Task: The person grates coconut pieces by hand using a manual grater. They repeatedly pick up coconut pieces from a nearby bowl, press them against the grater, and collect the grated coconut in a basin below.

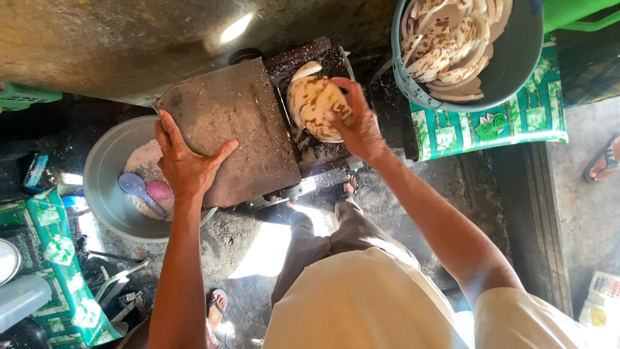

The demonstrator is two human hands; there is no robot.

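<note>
Head cam looks straight down at a person standing over a grating machine w/ a flat, speckled metal cover (236, 126). Left hand (184, 165) lies spread on that cover, fingers open, thumb out toward the middle, gripping nothing; it looks like a brace to steady the body and the lid. Right hand (358, 126) is curled round a coconut half (316, 106), white flesh flecked w/ brown skin, pressed down into the dark feed slot (310, 145) beside the cover; fingers wrap the far rim so the flesh faces the slot, prob. to keep fingertips off the cutter. Left of the machine, low down, a grey basin (106, 174) holds pale grated meal plus a blue scoop (134, 186) and a pink one (159, 190), placed to catch the output. Top right, a grey tub (516, 64) of more peeled coconut pieces sits on a green-patterned cloth (491, 126), within reach of the right arm
</note>
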